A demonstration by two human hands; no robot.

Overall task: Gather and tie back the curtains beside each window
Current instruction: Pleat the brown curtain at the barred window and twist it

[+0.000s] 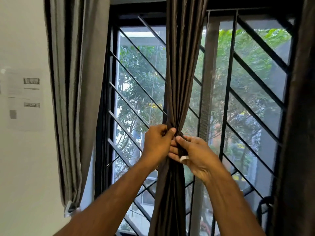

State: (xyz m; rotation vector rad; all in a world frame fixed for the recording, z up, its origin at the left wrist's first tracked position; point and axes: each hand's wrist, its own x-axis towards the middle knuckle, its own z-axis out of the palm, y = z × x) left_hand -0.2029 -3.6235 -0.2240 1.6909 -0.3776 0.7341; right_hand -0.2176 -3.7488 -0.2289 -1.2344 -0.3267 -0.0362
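A dark brown curtain (pixel 182 65) hangs in front of the middle of the window, bunched tight at waist height. My left hand (pixel 156 143) grips the bunch from the left, thumb and fingers curled round the folds. My right hand (pixel 196 154) pinches a dark tie-back strap (pixel 182 150) with a white end tab (pixel 184 158) against the bunch. The two hands touch each other at the gather. Below them the curtain falls in loose folds.
A grey curtain (pixel 75 99) hangs at the left of the window, beside a white wall with a paper sheet (pixel 25 99). Another dark curtain (pixel 300 133) fills the right edge, a dark loop (pixel 263 208) near it. Black diagonal window bars (pixel 136 92) stand behind.
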